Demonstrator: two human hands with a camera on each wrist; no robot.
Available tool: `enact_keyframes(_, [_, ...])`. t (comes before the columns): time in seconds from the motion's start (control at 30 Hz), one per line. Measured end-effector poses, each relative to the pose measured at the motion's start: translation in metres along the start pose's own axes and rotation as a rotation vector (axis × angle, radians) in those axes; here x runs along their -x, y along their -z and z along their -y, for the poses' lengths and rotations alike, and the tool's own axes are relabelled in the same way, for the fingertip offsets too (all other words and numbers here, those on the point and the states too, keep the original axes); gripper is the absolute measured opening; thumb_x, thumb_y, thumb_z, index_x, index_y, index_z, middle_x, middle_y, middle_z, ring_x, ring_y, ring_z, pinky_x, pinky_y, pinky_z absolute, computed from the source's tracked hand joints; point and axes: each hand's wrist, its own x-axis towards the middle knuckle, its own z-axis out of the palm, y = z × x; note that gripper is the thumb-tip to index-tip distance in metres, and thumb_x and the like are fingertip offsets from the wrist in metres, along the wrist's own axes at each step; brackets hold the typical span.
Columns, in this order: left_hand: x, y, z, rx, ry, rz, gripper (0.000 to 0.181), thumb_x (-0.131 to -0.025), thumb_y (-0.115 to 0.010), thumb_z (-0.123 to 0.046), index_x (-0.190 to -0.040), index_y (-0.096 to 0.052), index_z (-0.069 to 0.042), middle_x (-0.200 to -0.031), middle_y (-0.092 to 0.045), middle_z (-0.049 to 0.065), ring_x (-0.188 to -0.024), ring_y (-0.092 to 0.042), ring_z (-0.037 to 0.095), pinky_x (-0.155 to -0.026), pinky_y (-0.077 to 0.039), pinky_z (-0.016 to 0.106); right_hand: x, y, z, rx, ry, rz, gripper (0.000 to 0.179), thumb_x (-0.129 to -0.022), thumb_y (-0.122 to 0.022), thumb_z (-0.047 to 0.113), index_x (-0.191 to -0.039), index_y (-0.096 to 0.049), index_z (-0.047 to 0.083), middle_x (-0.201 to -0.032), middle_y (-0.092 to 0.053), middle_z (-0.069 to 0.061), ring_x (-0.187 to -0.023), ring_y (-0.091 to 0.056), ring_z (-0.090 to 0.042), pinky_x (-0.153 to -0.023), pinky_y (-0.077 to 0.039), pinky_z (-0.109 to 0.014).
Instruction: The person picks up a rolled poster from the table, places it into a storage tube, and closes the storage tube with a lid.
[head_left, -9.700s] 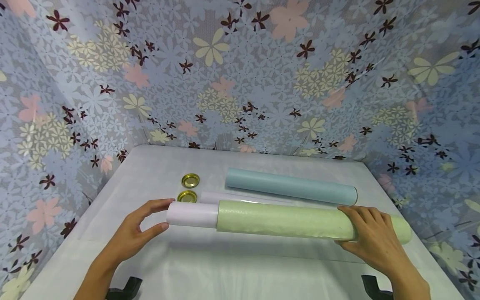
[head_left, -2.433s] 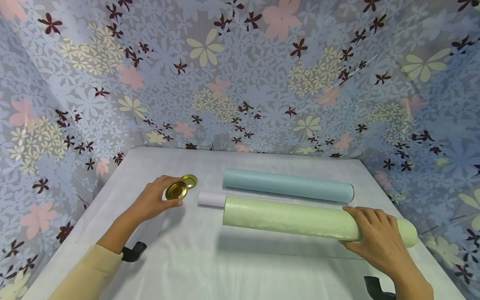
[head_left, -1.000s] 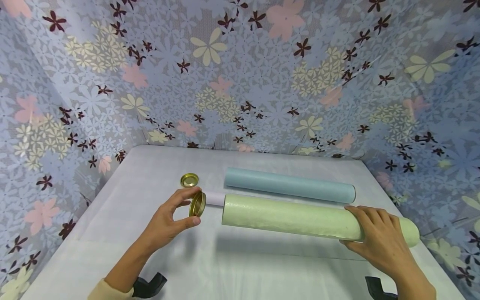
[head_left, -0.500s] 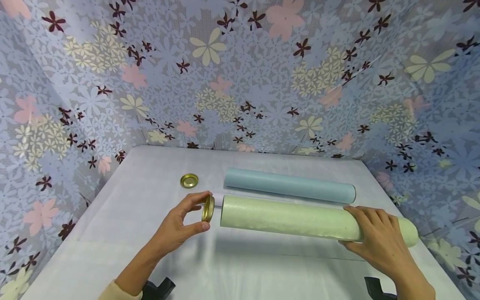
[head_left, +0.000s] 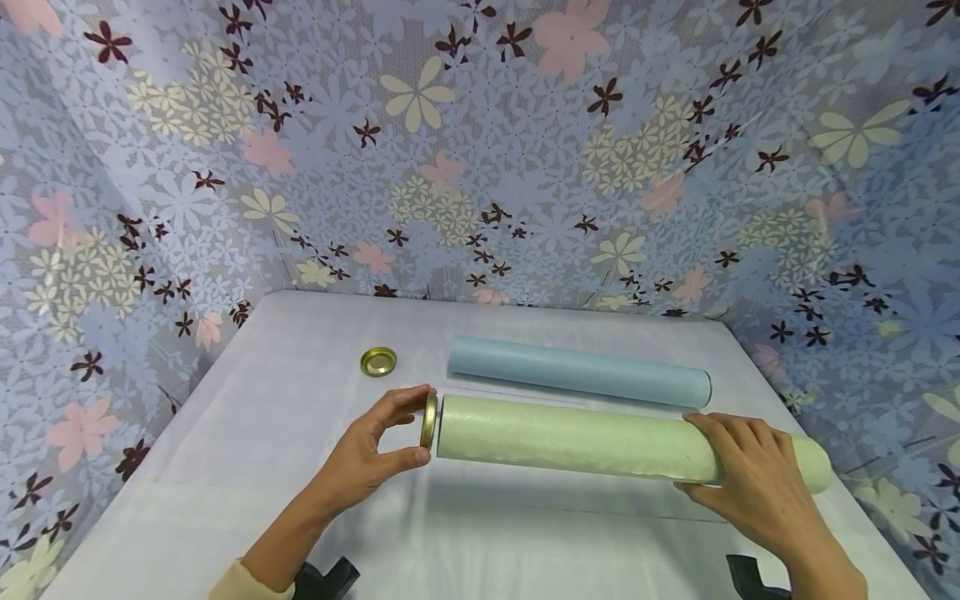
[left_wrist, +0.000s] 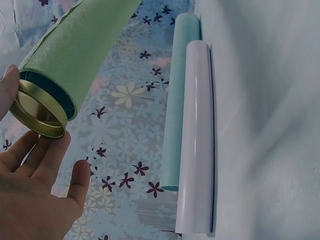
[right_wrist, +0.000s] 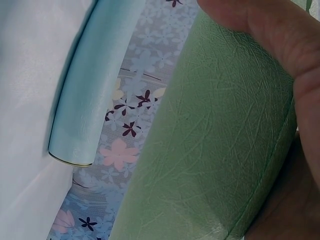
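My left hand pinches a gold metal lid by its rim, thumb on one side and fingertips on the other. The lid stands on edge, facing the left end of a pale green tube. In the left wrist view the lid overlaps the tube's dark open mouth at a slant; whether they touch I cannot tell. Near its right end, my right hand grips the green tube, holding it level above the table. The right wrist view shows the tube's creased surface within the grasp. The tube's inside is hidden.
A second gold lid lies on the white-covered table. Behind the green tube lies a light blue tube. Beside it is a glossy white roll, mostly hidden in the head view. Flowered cloth walls the table.
A white roll stuck out of the green tube's left end at first; it no longer shows there. My left hand picked up the nearer lid and brought it right to the tube's end.
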Motion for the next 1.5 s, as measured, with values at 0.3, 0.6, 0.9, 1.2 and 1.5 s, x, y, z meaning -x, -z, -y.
enact_keyframes(0.3, [-0.0014, -0.0029, 0.0011, -0.014, 0.009, 0.013, 0.068, -0.082, -0.073, -0.015, -0.141, -0.041, -0.022, -0.138, -0.05, -0.003, -0.126, -0.049, 0.006, -0.105, -0.038, 0.026, -0.0011, -0.0006, 0.0015, 0.006, 0.009, -0.005, 0.097, -0.072, -0.015, 0.083, -0.127, -0.054, 0.012, -0.112, -0.058, -0.015, -0.099, -0.047, -0.038, -0.082, -0.032, -0.056])
enact_keyframes(0.6, [-0.0022, -0.0051, 0.0043, 0.024, 0.039, 0.008, 0.067, -0.08, -0.074, -0.016, -0.138, -0.044, -0.026, -0.138, -0.051, -0.005, -0.128, -0.048, 0.011, -0.105, -0.032, 0.06, -0.0009, -0.0017, 0.0019, -0.003, 0.013, -0.008, 0.095, -0.073, -0.017, 0.083, -0.126, -0.054, 0.013, -0.111, -0.059, -0.014, -0.099, -0.048, -0.037, -0.082, -0.032, -0.055])
enact_keyframes(0.9, [-0.0031, -0.0063, 0.0056, -0.042, 0.011, 0.011, 0.065, -0.076, -0.075, -0.02, -0.135, -0.047, -0.022, -0.137, -0.053, 0.0, -0.126, -0.053, 0.013, -0.104, -0.041, 0.032, -0.001, -0.001, -0.0012, 0.002, 0.037, 0.014, 0.091, -0.062, -0.063, 0.077, -0.129, -0.054, 0.017, -0.112, -0.059, -0.013, -0.099, -0.049, -0.036, -0.082, -0.032, -0.054])
enact_keyframes(1.2, [-0.0053, -0.0084, 0.0063, -0.084, 0.029, 0.026, 0.069, -0.072, -0.076, -0.025, -0.135, -0.049, -0.023, -0.135, -0.056, -0.002, -0.124, -0.055, 0.018, -0.103, -0.043, 0.032, -0.0019, -0.004, -0.0015, -0.002, 0.054, -0.011, 0.092, -0.074, -0.018, 0.082, -0.128, -0.055, 0.017, -0.111, -0.059, -0.013, -0.097, -0.048, -0.036, -0.081, -0.032, -0.053])
enact_keyframes(1.5, [-0.0085, -0.0102, 0.0098, -0.236, -0.078, 0.004, 0.076, -0.063, -0.078, -0.03, -0.133, -0.052, -0.016, -0.127, -0.062, -0.002, -0.114, -0.062, 0.016, -0.097, -0.049, 0.037, -0.0019, -0.003, -0.0013, 0.0, 0.048, 0.008, 0.094, -0.073, -0.016, 0.083, -0.128, -0.054, 0.018, -0.112, -0.06, -0.013, -0.099, -0.049, -0.038, -0.083, -0.032, -0.053])
